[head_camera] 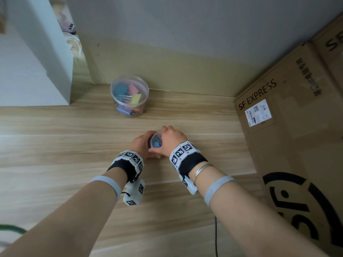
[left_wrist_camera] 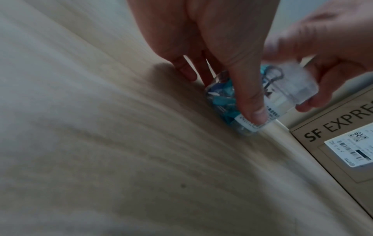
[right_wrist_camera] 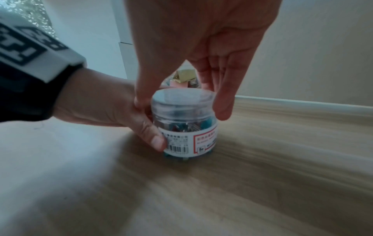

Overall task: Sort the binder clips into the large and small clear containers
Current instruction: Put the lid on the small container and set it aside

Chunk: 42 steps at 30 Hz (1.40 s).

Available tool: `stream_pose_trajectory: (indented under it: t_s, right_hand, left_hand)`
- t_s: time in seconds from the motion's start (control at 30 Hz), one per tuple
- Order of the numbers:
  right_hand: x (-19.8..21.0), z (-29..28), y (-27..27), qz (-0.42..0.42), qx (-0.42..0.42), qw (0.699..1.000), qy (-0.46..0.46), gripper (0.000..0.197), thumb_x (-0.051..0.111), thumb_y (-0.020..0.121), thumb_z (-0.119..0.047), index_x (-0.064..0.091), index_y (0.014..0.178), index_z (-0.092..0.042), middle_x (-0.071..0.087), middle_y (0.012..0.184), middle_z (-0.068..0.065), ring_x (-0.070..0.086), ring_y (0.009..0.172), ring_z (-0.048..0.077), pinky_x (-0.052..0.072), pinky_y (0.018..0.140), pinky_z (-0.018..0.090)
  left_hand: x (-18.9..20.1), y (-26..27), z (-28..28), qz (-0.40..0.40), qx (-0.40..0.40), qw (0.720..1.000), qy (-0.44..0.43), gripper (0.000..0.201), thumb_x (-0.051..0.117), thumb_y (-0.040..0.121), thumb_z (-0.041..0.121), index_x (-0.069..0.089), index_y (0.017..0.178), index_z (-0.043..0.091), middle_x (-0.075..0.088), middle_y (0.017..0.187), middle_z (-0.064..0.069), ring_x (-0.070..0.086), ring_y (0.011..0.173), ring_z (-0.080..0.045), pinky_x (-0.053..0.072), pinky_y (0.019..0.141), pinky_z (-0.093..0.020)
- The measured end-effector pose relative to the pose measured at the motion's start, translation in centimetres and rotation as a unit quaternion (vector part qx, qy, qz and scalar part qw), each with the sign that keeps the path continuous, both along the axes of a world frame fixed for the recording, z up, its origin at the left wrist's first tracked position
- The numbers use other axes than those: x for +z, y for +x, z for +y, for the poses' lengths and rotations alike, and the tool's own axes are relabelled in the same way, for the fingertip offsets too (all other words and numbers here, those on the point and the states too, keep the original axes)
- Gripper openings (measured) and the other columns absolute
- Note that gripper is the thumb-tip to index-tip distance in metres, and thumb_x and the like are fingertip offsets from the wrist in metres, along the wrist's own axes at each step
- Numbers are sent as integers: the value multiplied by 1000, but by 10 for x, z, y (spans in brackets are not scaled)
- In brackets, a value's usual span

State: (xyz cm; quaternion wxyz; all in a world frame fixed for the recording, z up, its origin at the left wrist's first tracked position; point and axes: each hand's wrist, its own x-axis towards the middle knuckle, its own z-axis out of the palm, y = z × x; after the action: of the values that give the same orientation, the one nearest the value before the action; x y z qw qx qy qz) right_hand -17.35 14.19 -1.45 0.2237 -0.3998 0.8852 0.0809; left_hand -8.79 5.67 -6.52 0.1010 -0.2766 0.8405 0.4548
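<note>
While the small clear container (right_wrist_camera: 184,124) stands mid-frame on the table (head_camera: 74,145) | left hand (head_camera: 142,145) grips its body | right hand (head_camera: 171,139) pinches lid (right_wrist_camera: 182,95) | advice: brace base, twist lid level.

Small clear container (right_wrist_camera: 182,121): transparent, with a white label (right_wrist_camera: 189,142) bearing a black barcode and a red-outlined panel; contents mainly blue and teal clips with silver wire handles. Large clear container (head_camera: 129,96): transparent, holding clips (head_camera: 130,98) in teal, pink, yellow and blue. Table (head_camera: 74,145): light wood grain, pale streaks. Cardboard box (head_camera: 289,115): brown, black lettering, a white label with black codes, and a large black circular mark. Wrist bands (head_camera: 183,151): white blocks with black square-pattern markers on black straps. Wall: grey above, beige below.
</note>
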Motion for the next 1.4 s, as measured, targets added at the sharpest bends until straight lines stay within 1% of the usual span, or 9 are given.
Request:
stream_pose_trajectory:
  t_s: [0.13, 0.27, 0.43, 0.53, 0.77, 0.97, 1.13, 1.3, 1.4]
  right_hand:
    - [0, 8, -6, 11, -24, 999, 41, 81, 52, 71, -77, 43, 123, -15, 63, 112, 9, 62, 100, 29, 45, 70, 32]
    - [5, 19, -9, -85, 58, 995, -6, 86, 70, 73, -52, 24, 143, -30, 42, 132, 8, 53, 114, 31, 51, 89, 42]
    - [5, 9, -4, 0, 39, 999, 4, 77, 71, 71, -54, 38, 127, -13, 58, 114, 10, 63, 96, 29, 50, 70, 34]
    - [2, 10, -2, 2, 23, 1000, 4, 72, 68, 73, -56, 39, 121, -12, 66, 102, 9, 66, 89, 29, 45, 61, 30]
    - [1, 20, -7, -92, -54, 994, -11, 71, 67, 72, -60, 38, 121, -18, 64, 103, 8, 60, 83, 28, 47, 66, 31]
    - [-18, 43, -13, -298, -252, 899, -198, 45, 48, 94, -40, 42, 134, -20, 57, 131, 6, 59, 110, 25, 54, 91, 40]
    - [-18, 23, -39, -330, -351, 810, -334, 43, 45, 96, -36, 43, 137, -24, 57, 132, 6, 58, 115, 26, 49, 99, 44]
    - [-30, -9, -78, -332, -337, 805, -358, 46, 47, 94, -37, 45, 137, -20, 56, 135, 8, 52, 125, 26, 38, 111, 47]
    - [-26, -22, -91, -325, -316, 823, -342, 44, 47, 97, -32, 45, 137, -15, 56, 135, 10, 52, 125, 26, 38, 111, 44]
  left_hand:
    - [-1, 0, 0, -7, -4, 1000, -6, 84, 87, 60, 19, 44, 132, 14, 62, 125, -8, 57, 115, -27, 45, 95, -32]
    - [-1, -1, 1, -9, 1, 1000, -9, 84, 87, 60, 22, 44, 131, 15, 62, 125, -8, 58, 115, -27, 44, 97, -33]
    - [-1, -3, 1, -23, -2, 999, -24, 84, 88, 58, 24, 45, 130, 17, 64, 122, -6, 58, 112, -26, 45, 94, -32]
    - [0, -4, 2, -32, 0, 999, -27, 80, 86, 60, 24, 46, 128, 19, 65, 120, -7, 59, 110, -26, 47, 94, -34]
    - [8, -3, 2, -41, -27, 998, -32, 81, 85, 63, 23, 43, 131, 16, 63, 124, -9, 58, 113, -27, 46, 95, -34]
    - [14, -10, 7, 13, -2, 1000, -23, 82, 86, 63, 20, 43, 132, 14, 63, 125, -8, 59, 113, -24, 47, 96, -31]
    - [34, -55, -1, 79, 57, 995, -28, 81, 84, 66, 15, 39, 132, 6, 61, 126, -15, 60, 113, -29, 48, 96, -34]
    - [39, -100, -31, 56, 52, 990, -116, 80, 81, 69, 21, 37, 135, 7, 46, 136, -12, 44, 127, -25, 37, 107, -36]
    - [28, -116, -42, 22, 62, 988, -140, 73, 77, 73, 22, 38, 133, 11, 47, 136, -10, 48, 125, -27, 42, 106, -44]
